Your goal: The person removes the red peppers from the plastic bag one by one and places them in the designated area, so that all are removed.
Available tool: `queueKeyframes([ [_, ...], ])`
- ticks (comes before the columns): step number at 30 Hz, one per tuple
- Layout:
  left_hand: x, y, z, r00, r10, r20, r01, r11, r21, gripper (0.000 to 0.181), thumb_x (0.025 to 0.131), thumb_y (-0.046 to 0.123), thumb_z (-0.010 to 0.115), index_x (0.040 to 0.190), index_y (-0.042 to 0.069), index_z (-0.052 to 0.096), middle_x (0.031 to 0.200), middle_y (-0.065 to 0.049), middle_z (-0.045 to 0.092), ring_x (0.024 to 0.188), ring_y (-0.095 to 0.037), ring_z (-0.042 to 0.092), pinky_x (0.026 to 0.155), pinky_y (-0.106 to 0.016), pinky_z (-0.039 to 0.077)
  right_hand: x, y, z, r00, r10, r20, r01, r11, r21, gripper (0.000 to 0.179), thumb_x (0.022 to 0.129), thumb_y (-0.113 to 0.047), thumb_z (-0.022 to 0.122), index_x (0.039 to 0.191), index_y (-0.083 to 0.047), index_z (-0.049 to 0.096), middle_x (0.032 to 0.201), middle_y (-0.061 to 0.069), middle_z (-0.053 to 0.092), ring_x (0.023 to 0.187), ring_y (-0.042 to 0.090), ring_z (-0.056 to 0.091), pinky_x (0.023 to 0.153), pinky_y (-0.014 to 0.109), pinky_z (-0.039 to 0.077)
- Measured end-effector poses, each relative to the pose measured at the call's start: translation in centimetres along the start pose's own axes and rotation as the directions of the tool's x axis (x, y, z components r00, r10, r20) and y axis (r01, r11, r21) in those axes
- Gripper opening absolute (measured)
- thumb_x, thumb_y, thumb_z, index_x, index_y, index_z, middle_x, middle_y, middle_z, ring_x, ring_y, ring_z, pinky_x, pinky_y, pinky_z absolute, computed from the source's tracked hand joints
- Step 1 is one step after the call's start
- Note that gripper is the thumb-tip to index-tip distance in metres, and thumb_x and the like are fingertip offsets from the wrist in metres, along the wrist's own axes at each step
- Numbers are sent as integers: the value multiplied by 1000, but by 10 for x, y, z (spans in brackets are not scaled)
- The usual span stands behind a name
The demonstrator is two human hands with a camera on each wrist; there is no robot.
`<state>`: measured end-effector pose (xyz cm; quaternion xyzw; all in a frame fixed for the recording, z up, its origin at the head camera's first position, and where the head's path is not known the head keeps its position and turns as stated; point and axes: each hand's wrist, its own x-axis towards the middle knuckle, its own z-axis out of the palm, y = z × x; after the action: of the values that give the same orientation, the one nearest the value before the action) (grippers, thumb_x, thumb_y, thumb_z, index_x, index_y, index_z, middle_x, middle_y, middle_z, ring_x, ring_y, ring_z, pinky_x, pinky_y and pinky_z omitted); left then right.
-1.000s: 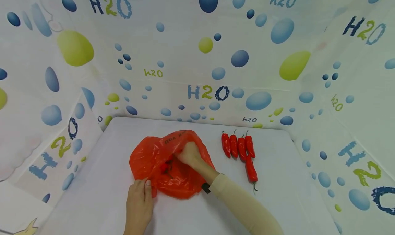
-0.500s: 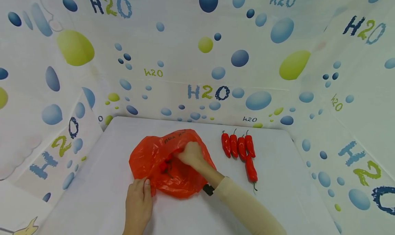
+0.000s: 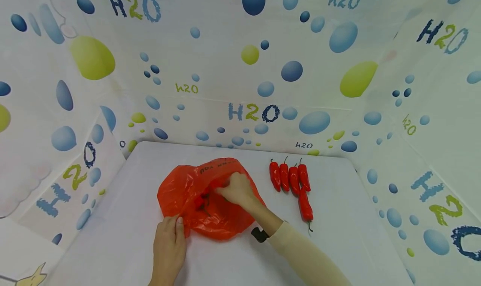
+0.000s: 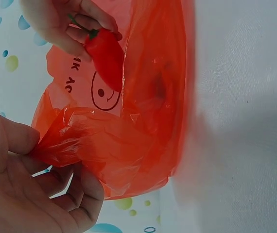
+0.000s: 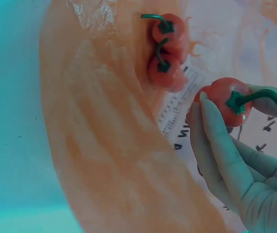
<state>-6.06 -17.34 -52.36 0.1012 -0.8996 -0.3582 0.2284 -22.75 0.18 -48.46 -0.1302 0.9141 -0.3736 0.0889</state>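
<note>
A red plastic bag [image 3: 174, 194] with dark printing lies on the white table, its mouth spread toward the person. The left hand [image 3: 170, 238] pinches the near left edge of the bag between thumb and fingers. Inside the mouth, the right hand [image 3: 238, 190] holds a red chili pepper [image 4: 107, 58] near its green-stemmed end, the tip pointing into the bag. Two more red peppers, an upper one [image 5: 170, 31] and a lower one [image 5: 165, 70], lie in the bag, stems toward the opening. A fold of the bag partly covers them.
On the white table [image 3: 338, 219], right of the bag, several red peppers [image 3: 284, 178] lie side by side in a row. Another pepper [image 3: 306, 206] lies just below the row's right end. A patterned curtain [image 3: 210, 60] stands behind and at both sides.
The right hand has shifted slightly to the right in the bag's mouth, and its forearm has moved right too. The left hand keeps its hold on the bag's edge.
</note>
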Motion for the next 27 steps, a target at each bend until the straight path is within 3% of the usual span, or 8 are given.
queueKeyframes([
  [6,1,0,2,1000,14,-5,-14,1000,7,24,108,11,54,112,-6,70,91,-8,59,85,-27,50,74,-42,41,-11,2,-9,999,-40,-1,40,999,14,35,89,-35,83,65,-15,68,51,-6,58,49,13,57,49,26,44],
  [11,1,0,4,1000,17,-5,-17,1000,8,23,108,11,54,111,-5,70,91,-8,59,85,-26,50,74,-41,40,-23,3,-15,1000,-28,5,27,996,83,26,90,-35,83,92,-9,82,56,-7,64,55,12,64,55,28,53],
  [17,0,-2,5,1000,22,-22,-22,1000,6,24,108,12,54,112,-6,70,94,-10,61,89,-30,52,77,-46,42,-38,6,-23,1000,-7,-1,7,990,140,41,89,-37,83,114,-4,79,63,-7,68,59,12,68,61,31,58],
  [27,1,-2,8,1000,-5,4,5,1000,9,28,109,13,51,117,-7,69,96,-12,62,90,-30,52,77,-45,42,-61,12,-28,1000,-10,-25,14,985,173,47,90,-38,83,120,-3,77,70,-7,70,62,12,67,61,30,57],
])
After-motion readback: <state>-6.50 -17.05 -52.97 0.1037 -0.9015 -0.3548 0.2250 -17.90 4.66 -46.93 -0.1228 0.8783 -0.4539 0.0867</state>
